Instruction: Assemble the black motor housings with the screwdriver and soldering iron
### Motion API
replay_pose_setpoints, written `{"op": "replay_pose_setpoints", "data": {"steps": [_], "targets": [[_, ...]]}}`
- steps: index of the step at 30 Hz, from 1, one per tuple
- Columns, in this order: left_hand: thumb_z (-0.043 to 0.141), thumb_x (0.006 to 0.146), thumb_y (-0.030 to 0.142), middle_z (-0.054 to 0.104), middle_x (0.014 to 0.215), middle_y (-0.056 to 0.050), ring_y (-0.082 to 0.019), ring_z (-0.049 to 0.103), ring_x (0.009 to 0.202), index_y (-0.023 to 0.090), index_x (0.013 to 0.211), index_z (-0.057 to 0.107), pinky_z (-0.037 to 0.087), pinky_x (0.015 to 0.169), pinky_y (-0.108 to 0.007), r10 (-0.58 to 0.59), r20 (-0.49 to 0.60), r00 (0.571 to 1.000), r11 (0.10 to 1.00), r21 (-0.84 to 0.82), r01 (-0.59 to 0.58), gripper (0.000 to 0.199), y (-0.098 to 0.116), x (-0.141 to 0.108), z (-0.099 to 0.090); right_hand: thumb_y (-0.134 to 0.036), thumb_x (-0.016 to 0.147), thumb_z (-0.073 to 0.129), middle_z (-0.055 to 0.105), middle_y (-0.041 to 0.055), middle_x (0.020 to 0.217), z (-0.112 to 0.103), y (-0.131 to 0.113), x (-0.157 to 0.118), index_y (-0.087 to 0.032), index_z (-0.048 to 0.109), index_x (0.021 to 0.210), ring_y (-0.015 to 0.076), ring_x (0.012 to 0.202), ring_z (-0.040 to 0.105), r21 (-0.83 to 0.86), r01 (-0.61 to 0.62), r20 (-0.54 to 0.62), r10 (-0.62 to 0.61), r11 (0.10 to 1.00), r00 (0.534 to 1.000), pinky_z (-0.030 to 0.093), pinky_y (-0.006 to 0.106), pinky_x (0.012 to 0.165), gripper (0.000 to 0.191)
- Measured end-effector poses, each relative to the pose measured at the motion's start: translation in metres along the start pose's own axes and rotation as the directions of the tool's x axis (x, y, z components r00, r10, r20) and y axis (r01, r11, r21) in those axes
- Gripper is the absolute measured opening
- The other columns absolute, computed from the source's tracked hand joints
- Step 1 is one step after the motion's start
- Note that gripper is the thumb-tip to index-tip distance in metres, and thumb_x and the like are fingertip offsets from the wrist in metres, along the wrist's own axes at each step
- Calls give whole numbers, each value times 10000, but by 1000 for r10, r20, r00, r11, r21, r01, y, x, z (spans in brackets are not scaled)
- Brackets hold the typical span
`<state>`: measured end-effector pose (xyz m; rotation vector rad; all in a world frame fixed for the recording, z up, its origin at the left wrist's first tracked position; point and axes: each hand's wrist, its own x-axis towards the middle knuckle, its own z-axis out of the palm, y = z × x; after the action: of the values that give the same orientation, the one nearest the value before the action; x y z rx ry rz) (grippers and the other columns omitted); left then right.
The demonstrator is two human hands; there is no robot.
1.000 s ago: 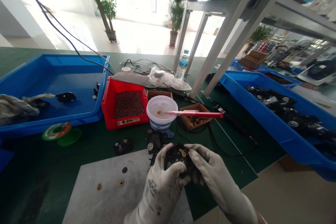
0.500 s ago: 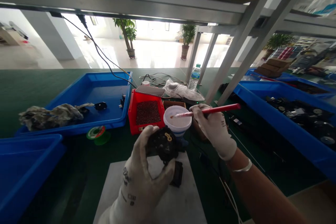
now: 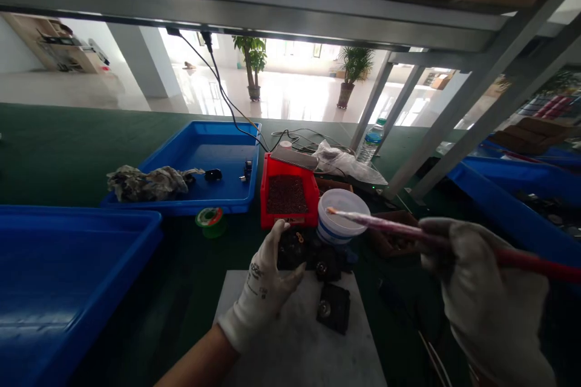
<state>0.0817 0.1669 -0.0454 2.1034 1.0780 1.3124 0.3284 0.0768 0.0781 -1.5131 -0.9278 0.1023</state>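
Note:
My left hand [image 3: 263, 287], in a white work glove, wraps around a black round plastic part [image 3: 291, 249] with small brass-coloured pieces on its face. My right hand [image 3: 490, 293], also gloved, pinches a red-handled brush [image 3: 399, 231] whose pale tip points at a white plastic bucket [image 3: 340, 217]. The tip stops just above the bucket's rim. Another black round part [image 3: 327, 266] lies next to my left hand, and a square black part [image 3: 333, 308] rests on a pale stone slab [image 3: 295, 338].
A red bin of brown granules [image 3: 290, 193] stands behind the bucket. A blue tray [image 3: 204, 127] holds a crumpled rag and small black parts. Another blue tray [image 3: 77, 213] fills the lower left. A green solder spool [image 3: 211, 222] sits on the green bench mat, under a metal shelf frame [image 3: 249, 6].
My right hand has moved right and closer, drawing the brush back over the bucket's rim. My left hand has lowered with the black part. The view has turned left and now shows more of the left tray.

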Motion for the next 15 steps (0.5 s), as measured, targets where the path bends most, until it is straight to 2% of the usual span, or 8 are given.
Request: {"op": "replay_pose_setpoints", "data": {"steps": [2, 3, 4, 8, 12, 14, 15], "targets": [[771, 896, 301, 618, 1475, -173, -334, 640, 1346, 246, 1591, 330, 575, 1088, -512, -9, -7, 1000, 1000, 16, 9, 825, 0, 0, -1, -438, 907, 728, 762, 36, 764, -5, -11, -28, -212, 765, 858, 144, 542, 659, 114, -150, 12, 149, 982, 989, 534, 199, 447, 233], [770, 900, 303, 611, 1479, -179, -338, 637, 1347, 245, 1594, 323, 576, 1086, -517, -3, -9, 1000, 1000, 31, 3, 828, 0, 0, -2, -436, 888, 747, 772, 43, 780, -4, -15, -41, -216, 773, 858, 152, 551, 673, 120, -196, 31, 194, 973, 981, 553, 207, 453, 224], [766, 903, 302, 602, 1484, -187, -344, 634, 1350, 244, 1599, 310, 578, 1081, -523, 11, -9, 1000, 999, 50, -11, 834, 1, 0, -2, -439, 883, 749, 785, 55, 806, -3, -17, -52, -223, 777, 859, 168, 567, 691, 104, -194, 64, 188, 975, 980, 576, 229, 467, 219], [753, 911, 296, 597, 1471, -191, -353, 646, 1326, 254, 1618, 253, 601, 1041, -535, 74, -10, 997, 991, 113, -73, 867, 3, -1, -3, -408, 889, 706, 812, 85, 872, 7, -19, -73, -280, 803, 848, 276, 706, 752, -21, 43, 209, -38, 999, 977, 653, 407, 609, 166], [767, 895, 302, 629, 1399, -184, -348, 675, 1263, 226, 1603, 277, 622, 1000, -517, 125, -46, 991, 981, 153, -116, 865, 5, 0, -3, -279, 865, 702, 826, 51, 849, 10, -19, -73, -316, 838, 897, 286, 691, 759, -73, 273, 340, -234, 959, 911, 632, 429, 596, 145], [767, 885, 270, 639, 1378, -180, -345, 681, 1250, 217, 1585, 306, 625, 997, -509, 155, -64, 986, 975, 172, -142, 839, 5, 1, -4, -293, 880, 695, 827, 33, 837, 10, -20, -73, -344, 836, 903, 279, 683, 761, -72, 311, 387, -261, 948, 884, 634, 423, 590, 152], [763, 882, 246, 644, 1372, -176, -341, 684, 1244, 217, 1577, 317, 626, 996, -502, 167, -71, 983, 972, 179, -153, 827, 5, 2, -4, -316, 877, 709, 828, 29, 846, 10, -19, -73, -357, 831, 886, 283, 715, 769, -68, 258, 391, -213, 964, 896, 646, 429, 622, 129]]}}
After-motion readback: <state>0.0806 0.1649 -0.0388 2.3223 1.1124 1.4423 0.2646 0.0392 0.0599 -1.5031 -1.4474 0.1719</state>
